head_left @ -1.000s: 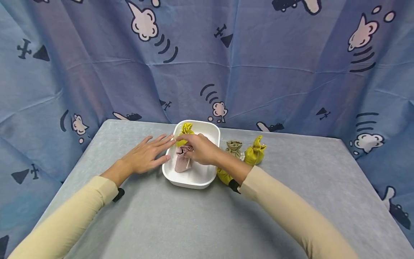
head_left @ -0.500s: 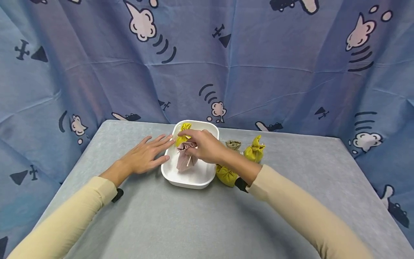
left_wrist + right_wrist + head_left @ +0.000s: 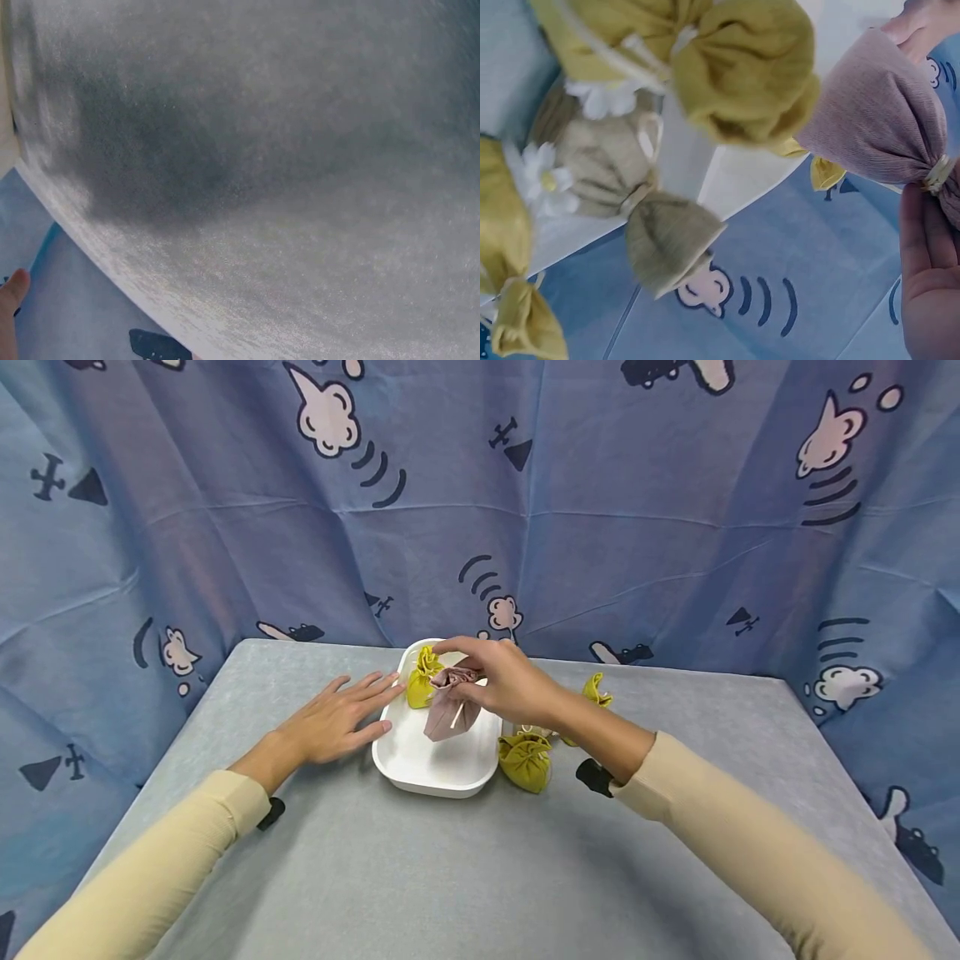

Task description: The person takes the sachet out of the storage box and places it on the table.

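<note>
A dusty-pink drawstring pouch point(image 3: 452, 714) hangs over the white tray point(image 3: 431, 781), its gathered neck pinched by my right hand point(image 3: 510, 681). In the right wrist view the pink pouch point(image 3: 885, 109) shows its full body, with fingers point(image 3: 926, 247) at the tied neck. A yellow pouch point(image 3: 422, 681) stands in the tray's back left corner. My left hand point(image 3: 333, 718) lies with fingers spread at the tray's left rim. Only a fingertip of the left hand point(image 3: 13, 292) appears in the left wrist view.
Right of the tray sits a yellow pouch point(image 3: 525, 762). Behind it, partly covered by my right arm, are another yellow pouch point(image 3: 596, 691) and an olive-beige pouch point(image 3: 604, 157) with white flowers. The grey table point(image 3: 375, 868) ends at a blue patterned curtain point(image 3: 637, 510).
My right hand has lifted the pink pouch from the tray floor and moved it to the right. The yellow pouch in the tray is now more exposed. My left hand stays put.
</note>
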{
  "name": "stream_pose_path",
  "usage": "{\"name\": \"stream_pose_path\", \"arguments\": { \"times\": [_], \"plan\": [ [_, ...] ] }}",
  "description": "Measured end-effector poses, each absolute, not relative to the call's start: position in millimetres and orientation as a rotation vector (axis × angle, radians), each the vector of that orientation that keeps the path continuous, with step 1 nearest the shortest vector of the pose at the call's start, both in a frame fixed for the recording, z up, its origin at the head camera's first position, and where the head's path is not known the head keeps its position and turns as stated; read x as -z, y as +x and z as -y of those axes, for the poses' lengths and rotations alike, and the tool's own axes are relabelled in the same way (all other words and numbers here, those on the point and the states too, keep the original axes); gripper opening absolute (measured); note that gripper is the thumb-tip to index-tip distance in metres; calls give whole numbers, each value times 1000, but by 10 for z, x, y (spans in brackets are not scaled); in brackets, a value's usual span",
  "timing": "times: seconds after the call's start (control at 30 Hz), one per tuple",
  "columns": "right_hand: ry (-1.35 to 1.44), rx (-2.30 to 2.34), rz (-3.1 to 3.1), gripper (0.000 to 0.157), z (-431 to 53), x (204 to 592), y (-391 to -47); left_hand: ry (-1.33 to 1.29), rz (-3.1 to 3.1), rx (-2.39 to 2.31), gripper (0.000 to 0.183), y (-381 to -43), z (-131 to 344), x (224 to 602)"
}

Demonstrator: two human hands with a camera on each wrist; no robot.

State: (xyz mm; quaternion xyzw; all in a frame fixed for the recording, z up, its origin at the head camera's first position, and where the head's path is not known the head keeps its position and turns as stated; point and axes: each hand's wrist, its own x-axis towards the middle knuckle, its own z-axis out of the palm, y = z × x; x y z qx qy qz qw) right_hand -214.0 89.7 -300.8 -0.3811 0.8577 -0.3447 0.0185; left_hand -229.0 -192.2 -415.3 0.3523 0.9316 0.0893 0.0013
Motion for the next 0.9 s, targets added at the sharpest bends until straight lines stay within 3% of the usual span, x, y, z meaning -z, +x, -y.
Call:
{"name": "stream_pose_path", "arguments": {
  "times": [0.9],
  "plan": [
    [-1107,1165,-2747,53,-1575,2739,-1957,1066,-2918,-257,60,-2281,1900,4139]
  ]
}}
